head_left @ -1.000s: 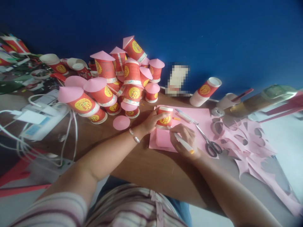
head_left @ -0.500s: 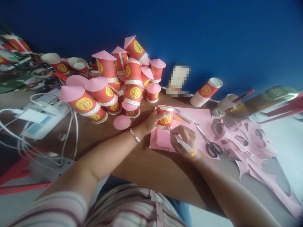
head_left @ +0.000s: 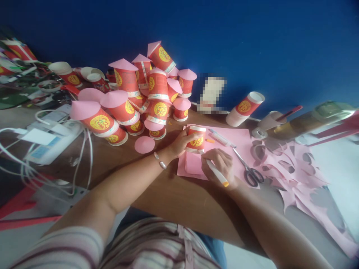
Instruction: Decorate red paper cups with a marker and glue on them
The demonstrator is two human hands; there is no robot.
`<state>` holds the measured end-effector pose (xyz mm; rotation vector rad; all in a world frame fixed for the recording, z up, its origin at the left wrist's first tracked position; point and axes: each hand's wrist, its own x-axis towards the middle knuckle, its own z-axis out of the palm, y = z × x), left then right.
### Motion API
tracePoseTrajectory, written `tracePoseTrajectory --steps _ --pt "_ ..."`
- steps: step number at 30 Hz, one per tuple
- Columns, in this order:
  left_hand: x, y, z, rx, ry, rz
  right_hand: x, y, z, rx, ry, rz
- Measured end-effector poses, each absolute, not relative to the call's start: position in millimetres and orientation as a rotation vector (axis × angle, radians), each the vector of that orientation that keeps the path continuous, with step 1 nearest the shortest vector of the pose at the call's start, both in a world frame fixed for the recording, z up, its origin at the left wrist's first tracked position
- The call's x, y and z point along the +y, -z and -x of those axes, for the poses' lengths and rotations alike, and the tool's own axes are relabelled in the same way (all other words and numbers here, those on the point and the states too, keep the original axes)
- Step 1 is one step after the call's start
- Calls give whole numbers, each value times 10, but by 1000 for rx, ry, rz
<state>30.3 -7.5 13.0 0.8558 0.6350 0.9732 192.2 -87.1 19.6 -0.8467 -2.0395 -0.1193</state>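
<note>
My left hand (head_left: 181, 144) is wrapped round a red paper cup (head_left: 198, 143) with a yellow emblem, its white rim low and facing my right hand. In my right hand (head_left: 220, 164) is a white marker (head_left: 215, 171) with an orange end, its tip side touching or close to the cup's lower rim. Under both hands lies a pink paper sheet (head_left: 241, 138) with a smaller pink stack (head_left: 193, 164) on it. An orange pen cap (head_left: 209, 141), another marker (head_left: 220, 137) and black-handled scissors (head_left: 252, 176) rest on or beside the sheet.
A pile of red cups with pink cone tops (head_left: 158, 112) stands at the back left, a pink paper disc (head_left: 144, 144) before it. A power strip (head_left: 47, 138) with white cables lies left. Stacked cups (head_left: 245, 108), tape (head_left: 258, 133) and pink scraps (head_left: 294, 168) are right.
The marker in my right hand has tilted slightly, its orange end moving a little down and left. My left hand keeps its hold on the cup.
</note>
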Motion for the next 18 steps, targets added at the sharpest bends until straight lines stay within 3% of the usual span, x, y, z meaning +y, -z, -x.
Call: tracePoseTrajectory --steps 18 --pt "-85 -132 -302 612 -972 -910 -884 -113 -1914 -2071 61 830"
